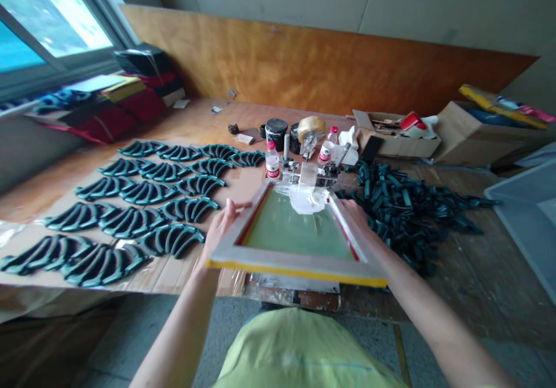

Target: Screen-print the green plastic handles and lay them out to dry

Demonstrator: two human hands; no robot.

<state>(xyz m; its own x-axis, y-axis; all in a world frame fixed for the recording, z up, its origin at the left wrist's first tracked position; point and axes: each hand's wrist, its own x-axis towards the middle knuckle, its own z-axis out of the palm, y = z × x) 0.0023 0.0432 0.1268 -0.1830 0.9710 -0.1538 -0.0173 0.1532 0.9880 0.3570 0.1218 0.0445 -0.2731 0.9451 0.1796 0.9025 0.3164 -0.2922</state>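
A screen printing frame [299,262] is tilted in front of me, with green mesh and a white patch of ink or paste at its far end. Against its left side is my left hand [222,224], with some fingers hidden behind the edge. My right hand [355,213] grips the right side, most of its fingers out of sight under the frame. A metal clamp [309,175] meets the frame's far end. Beneath the near edge shows part of a worn base plate [295,285].
Dark green curved plastic parts [130,214] lie in fanned rows on cardboard at left. A heap of similar pieces [399,202] is at right. Behind the frame stand two red-capped bottles, one here [273,161], a black tub [276,133] and tape [311,126]. Cardboard boxes [467,133] sit back right.
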